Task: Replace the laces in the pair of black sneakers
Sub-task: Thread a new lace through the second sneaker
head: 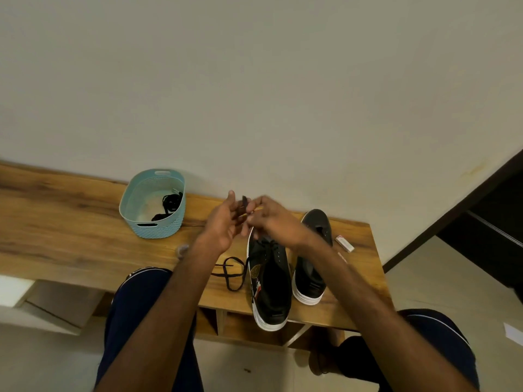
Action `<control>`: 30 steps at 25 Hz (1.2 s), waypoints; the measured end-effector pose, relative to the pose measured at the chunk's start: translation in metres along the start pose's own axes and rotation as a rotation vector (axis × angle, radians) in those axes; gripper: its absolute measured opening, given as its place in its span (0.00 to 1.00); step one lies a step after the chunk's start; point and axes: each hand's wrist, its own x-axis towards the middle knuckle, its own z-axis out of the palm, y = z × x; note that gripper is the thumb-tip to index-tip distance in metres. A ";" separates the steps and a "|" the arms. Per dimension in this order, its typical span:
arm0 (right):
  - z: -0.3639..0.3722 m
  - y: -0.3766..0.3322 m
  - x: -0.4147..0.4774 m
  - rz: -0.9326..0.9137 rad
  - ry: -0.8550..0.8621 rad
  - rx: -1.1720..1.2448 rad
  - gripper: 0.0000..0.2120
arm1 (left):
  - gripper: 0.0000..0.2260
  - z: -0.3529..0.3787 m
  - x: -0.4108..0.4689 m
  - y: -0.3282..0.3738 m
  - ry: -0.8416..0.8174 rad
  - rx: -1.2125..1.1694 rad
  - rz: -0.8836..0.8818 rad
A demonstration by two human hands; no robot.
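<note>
Two black sneakers with white soles stand side by side on the wooden table (pixel 70 239). The left sneaker (pixel 270 287) has a black lace (pixel 230 274) trailing off its left side in a loop on the table. The right sneaker (pixel 312 267) sits partly behind my right forearm. Above the left sneaker's toe end, my left hand (pixel 223 224) and my right hand (pixel 267 219) meet. Both pinch a dark lace end (pixel 244 206) held up between the fingertips.
A light blue basket (pixel 154 206) stands at the back left of the table with a black lace bundle (pixel 169 203) inside. A small white box (pixel 344 243) lies right of the sneakers. A clear blurred object (pixel 182 250) sits by my left forearm. The wall runs behind the table.
</note>
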 end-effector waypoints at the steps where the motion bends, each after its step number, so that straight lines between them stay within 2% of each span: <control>1: 0.008 0.015 -0.006 0.018 -0.018 -0.030 0.05 | 0.20 -0.001 0.004 0.005 0.016 -0.014 -0.004; 3: 0.020 0.042 -0.016 0.052 -0.036 -0.055 0.05 | 0.16 -0.004 0.012 0.008 0.084 0.183 0.075; 6: 0.027 0.071 -0.023 0.075 0.011 0.028 0.05 | 0.12 -0.011 0.020 0.004 0.174 0.932 0.294; 8: 0.026 0.083 -0.023 0.094 0.036 0.087 0.05 | 0.12 -0.012 0.017 0.003 0.226 1.386 0.342; 10: 0.024 0.092 -0.022 0.098 0.047 0.092 0.06 | 0.10 -0.010 0.011 0.007 0.409 1.667 0.379; 12: 0.022 0.099 -0.021 0.075 0.109 0.055 0.08 | 0.10 -0.010 0.006 0.014 0.537 1.650 0.519; 13: 0.021 0.100 -0.021 0.068 0.159 0.020 0.09 | 0.10 -0.009 0.002 0.017 0.506 1.514 0.609; 14: 0.020 0.099 -0.020 0.070 0.198 0.018 0.10 | 0.10 -0.008 0.000 0.018 0.394 1.293 0.669; 15: 0.018 0.097 -0.019 0.091 0.218 0.065 0.11 | 0.09 -0.005 -0.003 0.018 0.228 1.071 0.666; 16: 0.015 0.093 -0.017 0.126 0.219 0.180 0.14 | 0.08 -0.002 -0.007 0.017 0.048 0.961 0.619; 18: 0.006 0.085 -0.013 0.180 0.202 0.489 0.22 | 0.08 0.000 -0.009 0.010 -0.220 1.063 0.540; 19: 0.002 0.081 -0.011 0.186 0.216 0.597 0.25 | 0.08 0.000 -0.007 0.005 -0.287 1.161 0.524; 21: -0.007 0.080 -0.011 0.187 0.288 0.626 0.23 | 0.08 -0.003 -0.002 -0.002 -0.309 1.269 0.503; 23: -0.014 0.082 -0.011 0.200 0.380 0.608 0.15 | 0.08 -0.007 0.001 -0.004 -0.277 1.318 0.464; 25: -0.024 0.084 -0.011 0.202 0.429 0.735 0.10 | 0.09 -0.008 0.002 -0.005 -0.268 1.379 0.438; 27: -0.034 0.084 -0.010 0.169 0.436 0.850 0.11 | 0.10 -0.007 0.004 -0.007 -0.290 1.400 0.416; 30: -0.034 0.085 -0.009 0.126 0.439 0.775 0.11 | 0.10 -0.005 0.001 -0.009 -0.281 1.443 0.390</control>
